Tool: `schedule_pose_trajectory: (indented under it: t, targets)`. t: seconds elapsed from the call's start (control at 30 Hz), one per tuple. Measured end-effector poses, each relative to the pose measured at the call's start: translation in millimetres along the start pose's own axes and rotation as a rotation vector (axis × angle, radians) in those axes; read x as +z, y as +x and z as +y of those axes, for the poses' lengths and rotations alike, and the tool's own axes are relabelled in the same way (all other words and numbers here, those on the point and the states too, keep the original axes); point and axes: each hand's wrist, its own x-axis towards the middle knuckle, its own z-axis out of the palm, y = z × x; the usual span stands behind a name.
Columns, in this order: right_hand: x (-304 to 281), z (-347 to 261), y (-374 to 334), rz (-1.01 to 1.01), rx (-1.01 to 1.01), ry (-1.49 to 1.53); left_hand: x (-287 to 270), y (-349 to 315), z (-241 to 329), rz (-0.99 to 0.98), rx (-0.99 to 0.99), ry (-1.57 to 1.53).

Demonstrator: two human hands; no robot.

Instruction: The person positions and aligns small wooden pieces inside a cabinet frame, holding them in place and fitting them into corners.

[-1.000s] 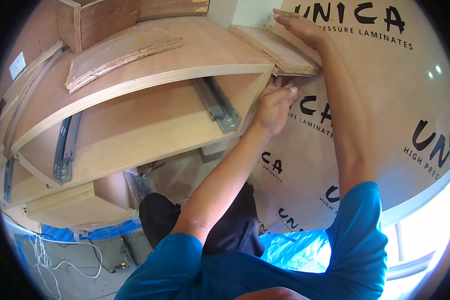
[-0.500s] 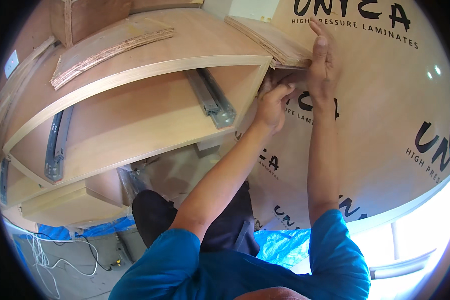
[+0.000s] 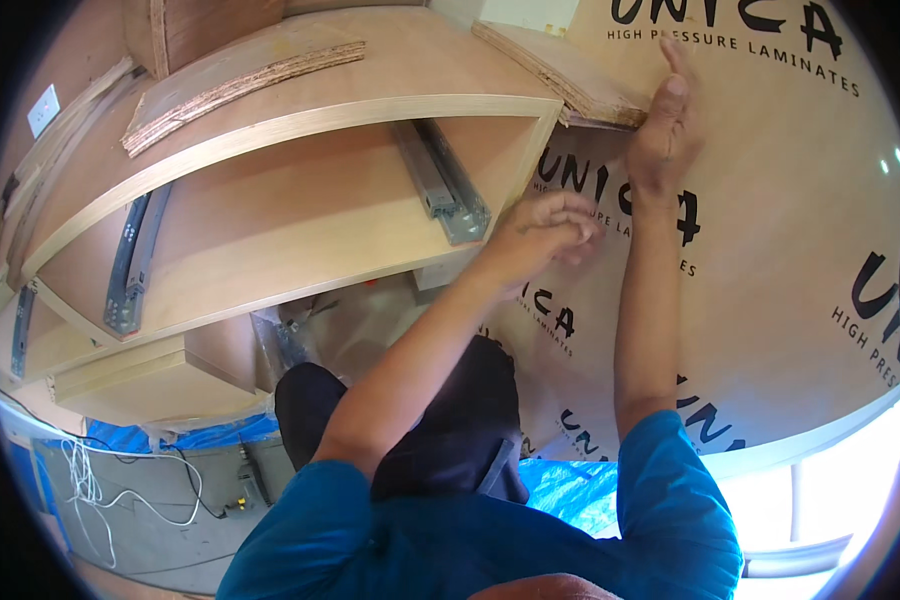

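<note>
A large panel [image 3: 770, 250] wrapped in brown printed protective film stands on the right, beside a curved wooden cabinet [image 3: 310, 125]. My right hand [image 3: 667, 140] is raised with fingers stretched out, its palm side at the panel, next to the end of a chipboard piece [image 3: 560, 75]. That piece lies on the cabinet top and juts past its corner. Lower and to the left, my left hand [image 3: 550, 230] hovers before the panel near the cabinet's side edge. Its fingers are loosely bent, apart and a little blurred, and I see nothing in them.
Metal drawer runners [image 3: 445, 185] are fixed inside the open cabinet. Another chipboard strip [image 3: 245, 90] rests on its top. At lower left are a white cable [image 3: 90, 480], a power tool [image 3: 252, 475] and blue sheeting [image 3: 225, 432]. A wooden box [image 3: 160, 370] sits under the cabinet.
My left hand has drawn down and back from under the chipboard's overhang at the cabinet corner. My right hand keeps its place by the chipboard's end. The view has shifted slightly.
</note>
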Motion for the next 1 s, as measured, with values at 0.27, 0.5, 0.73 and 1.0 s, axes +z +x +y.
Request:
schedule_pose_trajectory:
  t: [0.27,0.5,0.73,1.0]
  targets:
    - [13.9,-27.6,-5.7,-0.073,-0.046,-0.428,-13.0,-71.5,69.6,-0.388,-0.061,0.378]
    - [16.4,-16.5,-2.9,0.149,-0.099,-0.085,-32.4,-106.0,99.7,-0.293,-0.029,0.494]
    - [20.3,-8.5,-3.8,0.117,-0.148,-0.153,-48.3,-130.5,117.9,-0.216,0.0,0.582]
    - [-10.4,-34.8,-57.8,0.274,-0.036,-0.173,-34.5,-146.5,136.1,0.269,0.456,0.801]
